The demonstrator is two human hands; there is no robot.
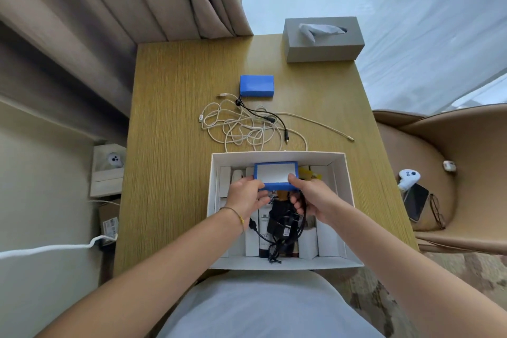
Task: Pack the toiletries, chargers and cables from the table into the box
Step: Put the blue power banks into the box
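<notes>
A white open box (346,181) sits at the table's near edge, filled with white toiletry cartons, tubes and a black charger (279,221) with its cord. Over the box I hold a blue battery pack with a white label (275,174). My left hand (245,195) grips its left end and my right hand (311,197) grips its right end, with black cord looped under the right fingers. Farther back on the table lie a second blue battery pack (256,85) with a black lead and a tangle of white cables (241,126).
A grey tissue box (323,41) stands at the table's far right corner. Curtains hang behind the table on the left. To the right is a tan chair (450,151) holding a white controller, a phone and glasses. A white cord and a wall socket are on the left.
</notes>
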